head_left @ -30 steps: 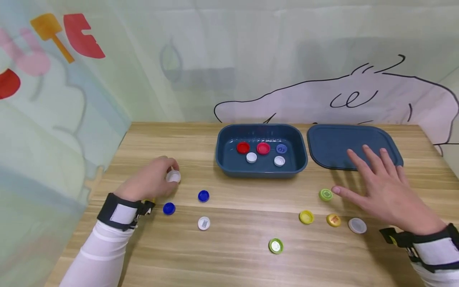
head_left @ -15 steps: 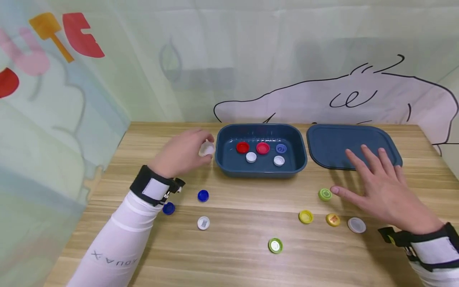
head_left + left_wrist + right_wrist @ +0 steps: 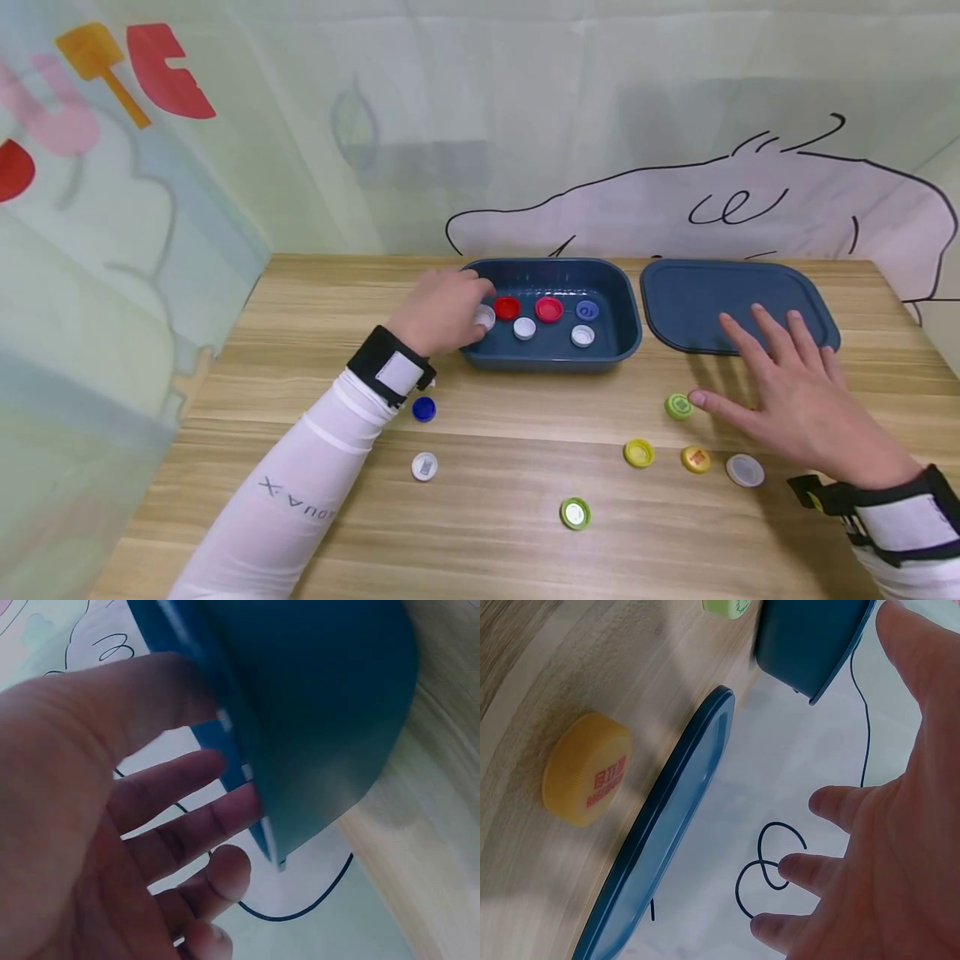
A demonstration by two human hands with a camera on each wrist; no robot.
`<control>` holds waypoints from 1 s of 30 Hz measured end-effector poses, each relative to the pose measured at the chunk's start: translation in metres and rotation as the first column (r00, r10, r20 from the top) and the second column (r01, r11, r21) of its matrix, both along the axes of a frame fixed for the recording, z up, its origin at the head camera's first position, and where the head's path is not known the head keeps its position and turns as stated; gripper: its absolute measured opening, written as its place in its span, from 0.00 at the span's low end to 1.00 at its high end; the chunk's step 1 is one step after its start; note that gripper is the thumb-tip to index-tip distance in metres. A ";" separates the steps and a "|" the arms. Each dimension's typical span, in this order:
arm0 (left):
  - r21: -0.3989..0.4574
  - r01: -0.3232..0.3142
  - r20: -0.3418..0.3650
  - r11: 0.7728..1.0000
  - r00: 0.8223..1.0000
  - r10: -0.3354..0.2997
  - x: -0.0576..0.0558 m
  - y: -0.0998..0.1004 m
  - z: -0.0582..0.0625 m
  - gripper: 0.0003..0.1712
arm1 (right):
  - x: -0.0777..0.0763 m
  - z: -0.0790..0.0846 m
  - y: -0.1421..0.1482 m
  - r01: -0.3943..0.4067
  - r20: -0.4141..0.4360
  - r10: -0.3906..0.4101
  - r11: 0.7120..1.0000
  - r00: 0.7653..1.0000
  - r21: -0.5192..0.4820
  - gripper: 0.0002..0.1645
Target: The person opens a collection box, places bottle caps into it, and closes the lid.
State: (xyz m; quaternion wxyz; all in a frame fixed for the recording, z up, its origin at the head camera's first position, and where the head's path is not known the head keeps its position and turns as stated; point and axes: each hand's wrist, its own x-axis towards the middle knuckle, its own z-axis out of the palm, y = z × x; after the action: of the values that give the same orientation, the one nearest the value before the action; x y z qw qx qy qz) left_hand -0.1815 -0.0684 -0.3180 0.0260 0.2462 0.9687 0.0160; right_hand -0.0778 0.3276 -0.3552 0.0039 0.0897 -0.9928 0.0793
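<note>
The pale white bottle cap [image 3: 487, 317] is at the left end of the dark blue box [image 3: 551, 364], just inside the rim. I can't tell if it touches the bottom. The box's left wall is right by the left hand [image 3: 442, 312], so there is little room on that side. Farther right there is more room, with gaps between the caps. A thin gap runs between the box and the flat blue lid [image 3: 731, 290]. Both sit near the back edge of the wooden table [image 3: 495, 517].

Besides the pinched cap, five caps lie in the box: one red cap [image 3: 507, 308], one pinkish-red cap [image 3: 549, 310], one purple-blue cap [image 3: 587, 311] and two small white caps [image 3: 582, 336]. Seven show on the table: two green caps [image 3: 575, 514], one yellow cap [image 3: 639, 453], one orange-yellow cap [image 3: 696, 459], one blue cap [image 3: 423, 409], one white cap with a gray mark [image 3: 424, 467] and one cloudy cap [image 3: 745, 470].

The left arm stretches in from the lower left. Its thumb and finger pinch the pale cap, and the other fingers are bent. The right hand [image 3: 806, 408] is over the table near the lid, palm down, fingers straight and spread wide, holding nothing. From above, its thumb tip looks just beside a green cap.
</note>
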 end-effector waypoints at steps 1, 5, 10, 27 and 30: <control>0.007 -0.004 0.002 1.000 1.000 0.004 0.000 0.000 -0.001 0.27 | 0.000 0.000 0.000 0.000 0.002 0.000 1.000 1.000 -0.003 0.65; 0.063 -0.015 -0.004 0.998 1.000 0.016 0.001 -0.007 -0.001 0.31 | 0.000 0.000 0.000 -0.002 0.007 0.002 1.000 1.000 -0.009 0.65; 0.152 -0.020 -0.047 0.988 0.998 0.028 0.009 -0.030 0.006 0.34 | 0.000 0.000 0.000 -0.002 0.004 0.002 1.000 1.000 -0.006 0.65; 0.120 -0.130 0.088 0.984 0.989 0.120 0.085 -0.139 -0.012 0.32 | -0.002 -0.002 0.000 -0.006 0.011 0.006 1.000 1.000 -0.019 0.65; 0.108 -0.135 0.101 0.985 0.987 0.124 0.098 -0.154 -0.021 0.31 | -0.002 -0.002 0.000 -0.005 0.016 0.005 1.000 1.000 -0.012 0.65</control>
State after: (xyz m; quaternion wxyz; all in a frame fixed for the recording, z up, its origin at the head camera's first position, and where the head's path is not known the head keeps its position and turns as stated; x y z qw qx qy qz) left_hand -0.0840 -0.2219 -0.3394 0.0564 0.1827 0.9779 0.0846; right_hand -0.0797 0.3277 -0.3569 -0.0037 0.0914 -0.9921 0.0859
